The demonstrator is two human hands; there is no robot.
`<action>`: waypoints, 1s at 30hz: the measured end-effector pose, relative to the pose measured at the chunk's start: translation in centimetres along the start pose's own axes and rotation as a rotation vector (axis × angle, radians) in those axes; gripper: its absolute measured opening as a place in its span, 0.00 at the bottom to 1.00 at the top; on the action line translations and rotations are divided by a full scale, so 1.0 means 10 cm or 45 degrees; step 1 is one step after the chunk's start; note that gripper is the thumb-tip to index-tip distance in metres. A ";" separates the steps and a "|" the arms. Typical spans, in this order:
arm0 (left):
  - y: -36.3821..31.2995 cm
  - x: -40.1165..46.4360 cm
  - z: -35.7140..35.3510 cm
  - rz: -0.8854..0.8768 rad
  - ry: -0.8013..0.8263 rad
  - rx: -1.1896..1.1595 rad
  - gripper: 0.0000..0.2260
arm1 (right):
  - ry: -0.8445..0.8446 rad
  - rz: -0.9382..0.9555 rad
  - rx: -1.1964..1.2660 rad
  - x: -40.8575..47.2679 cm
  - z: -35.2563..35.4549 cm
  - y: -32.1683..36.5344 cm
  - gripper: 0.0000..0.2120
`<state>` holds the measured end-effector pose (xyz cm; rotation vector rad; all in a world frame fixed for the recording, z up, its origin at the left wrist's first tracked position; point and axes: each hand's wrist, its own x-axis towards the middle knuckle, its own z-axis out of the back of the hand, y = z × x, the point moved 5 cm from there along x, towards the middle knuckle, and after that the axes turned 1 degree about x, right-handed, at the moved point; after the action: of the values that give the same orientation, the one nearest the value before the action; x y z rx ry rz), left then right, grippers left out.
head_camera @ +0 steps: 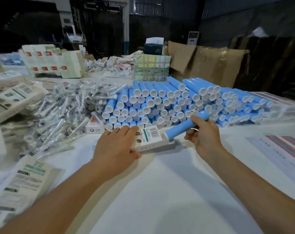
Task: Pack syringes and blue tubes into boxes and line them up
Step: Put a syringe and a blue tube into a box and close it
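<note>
My left hand (pixel 117 147) grips a small white box (pixel 149 138) with a barcode and green stripe, holding it on the white table. My right hand (pixel 203 133) holds a blue tube (pixel 185 126) whose lower end sits in the box's open right end. Just behind stands a big stack of blue tubes (pixel 168 102) with white caps facing me. A heap of wrapped syringes (pixel 62 112) lies to the left of that stack. One closed white box (pixel 94 125) rests between the heap and the stack.
Flat unfolded cartons (pixel 16 100) pile up at far left, and printed leaflets (pixel 23 179) lie near my left forearm. Paper sheets (pixel 282 149) lie at right. Stacked cartons (pixel 53 62), a patterned box (pixel 151 67) and brown cardboard (pixel 211 63) stand at the back.
</note>
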<state>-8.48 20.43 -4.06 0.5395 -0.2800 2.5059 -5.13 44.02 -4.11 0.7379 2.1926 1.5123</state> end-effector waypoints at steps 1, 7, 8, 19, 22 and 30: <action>-0.01 0.00 0.00 0.001 -0.002 -0.006 0.31 | 0.003 0.006 0.016 -0.01 -0.01 -0.01 0.03; -0.06 0.00 0.01 -0.016 -0.012 -0.024 0.32 | 0.124 0.169 -0.079 -0.10 -0.08 -0.02 0.27; -0.06 -0.01 0.02 -0.008 -0.007 -0.029 0.32 | 0.105 0.215 -0.095 -0.10 -0.08 0.01 0.23; -0.06 -0.02 0.00 -0.091 0.041 0.073 0.35 | 0.197 0.445 -0.722 -0.31 -0.19 -0.10 0.12; -0.05 -0.01 0.01 -0.106 0.042 0.056 0.35 | 0.144 0.440 -0.701 -0.26 -0.14 -0.07 0.11; -0.10 -0.03 0.03 -0.217 0.110 0.108 0.31 | 0.435 0.981 -1.001 -0.42 -0.88 0.42 0.08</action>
<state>-7.57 20.99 -3.82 0.4669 -0.0913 2.3757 -5.94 36.15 2.93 1.1393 1.2749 2.7936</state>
